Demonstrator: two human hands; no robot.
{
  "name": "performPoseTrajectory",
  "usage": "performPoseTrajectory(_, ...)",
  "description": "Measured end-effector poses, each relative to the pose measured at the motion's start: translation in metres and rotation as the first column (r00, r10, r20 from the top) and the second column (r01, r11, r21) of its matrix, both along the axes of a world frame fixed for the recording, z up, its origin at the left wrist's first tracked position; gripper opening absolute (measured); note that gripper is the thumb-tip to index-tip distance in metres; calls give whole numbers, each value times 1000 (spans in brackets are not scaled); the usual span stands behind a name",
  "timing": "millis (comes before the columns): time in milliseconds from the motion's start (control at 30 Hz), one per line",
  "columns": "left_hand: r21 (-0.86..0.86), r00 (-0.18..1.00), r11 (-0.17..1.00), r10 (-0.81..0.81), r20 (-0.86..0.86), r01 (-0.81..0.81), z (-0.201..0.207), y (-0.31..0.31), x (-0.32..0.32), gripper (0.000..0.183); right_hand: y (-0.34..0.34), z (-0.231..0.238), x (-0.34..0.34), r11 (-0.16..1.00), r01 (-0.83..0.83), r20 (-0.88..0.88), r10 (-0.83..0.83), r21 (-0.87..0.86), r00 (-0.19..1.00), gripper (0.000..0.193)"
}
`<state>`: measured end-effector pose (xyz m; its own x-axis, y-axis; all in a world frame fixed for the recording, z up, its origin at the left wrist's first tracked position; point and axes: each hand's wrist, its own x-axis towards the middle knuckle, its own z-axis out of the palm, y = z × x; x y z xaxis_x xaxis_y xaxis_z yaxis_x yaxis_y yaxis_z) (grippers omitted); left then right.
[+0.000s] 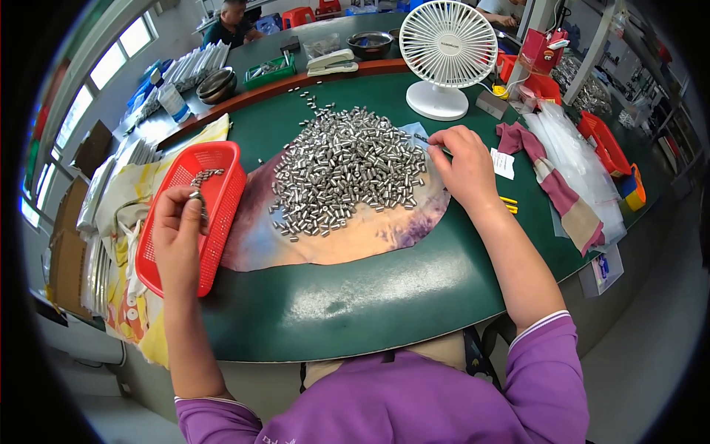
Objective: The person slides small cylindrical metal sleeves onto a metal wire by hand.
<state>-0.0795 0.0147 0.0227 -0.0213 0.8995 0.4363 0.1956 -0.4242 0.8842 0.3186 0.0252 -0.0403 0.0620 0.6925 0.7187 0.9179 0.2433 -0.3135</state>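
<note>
A large heap of small silver metal cylinders lies on a multicoloured cloth in the middle of the green table. On the left, my left hand is over a red plastic basket, its fingers pinched on a small metal cylinder. A few more cylinders rest in the basket. At the heap's right side, my right hand has thumb and forefinger closing on a short dark rod-like piece; its exact kind is too small to tell. A light blue patch shows beneath that piece.
A white fan stands behind the heap. To the right lie a striped pink and beige cloth, clear plastic bags and yellow-handled tool ends. A green tray and stapler sit beyond the brown ledge.
</note>
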Motion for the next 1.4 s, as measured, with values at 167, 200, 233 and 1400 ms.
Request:
performPoseTrajectory(167, 100, 783, 948, 308, -541, -303, -4, 14, -75, 17, -7, 7, -24, 975, -220, 17, 220, 15, 975, 10)
performPoseTrajectory(200, 100, 678, 932, 325, -660, -349, -5, 12, -79, 19, -10, 8, -29, 959, -283, 22, 283, 2, 959, 9)
performPoseTrajectory(233, 122, 627, 920, 346, -697, -372, -8, 6, -75, 21, -14, 11, -36, 947, -319, 21, 320, -21, 947, 11)
performPoseTrajectory(1400, 64, 591, 919, -195, -783, 388, -59, 1, 108, 18, -41, 6, -68, 841, -404, 55, 451, -359, 891, 13)
